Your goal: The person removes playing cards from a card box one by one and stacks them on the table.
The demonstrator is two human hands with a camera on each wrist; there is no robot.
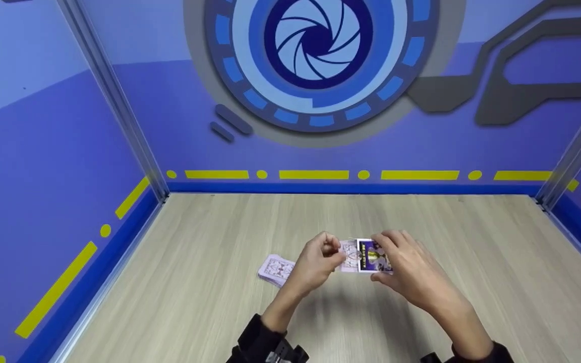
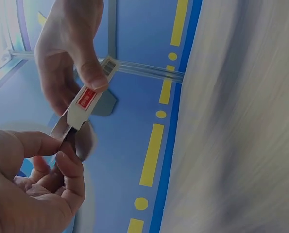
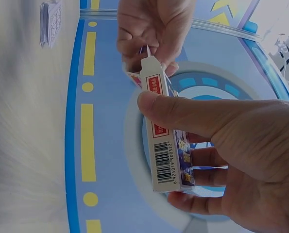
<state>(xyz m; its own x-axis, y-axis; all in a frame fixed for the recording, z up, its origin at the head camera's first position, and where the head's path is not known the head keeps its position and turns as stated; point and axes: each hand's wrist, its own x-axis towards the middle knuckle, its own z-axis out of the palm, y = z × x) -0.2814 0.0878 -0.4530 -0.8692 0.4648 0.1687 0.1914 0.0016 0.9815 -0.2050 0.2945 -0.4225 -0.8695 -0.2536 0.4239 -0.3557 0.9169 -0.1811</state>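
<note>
My right hand (image 1: 414,264) holds a small playing-card box (image 1: 371,255), thumb on its barcode side and fingers along the opposite side. Patterned playing cards (image 1: 349,254) stick out of the box's left end. At that end my left hand (image 1: 315,259) pinches the cards between thumb and fingertips, with the other fingers curled. An end flap (image 3: 151,63) stands out from the box mouth in the right wrist view. On the table, partly covered by the left forearm, lies a stack of playing cards (image 1: 276,268) with the same patterned backs up.
The light wooden table (image 1: 210,232) is bounded by blue printed walls (image 1: 159,116) at the back and sides. Metal corner posts (image 1: 119,96) rise at the back corners. Both hands are raised over the table, with shadows below them.
</note>
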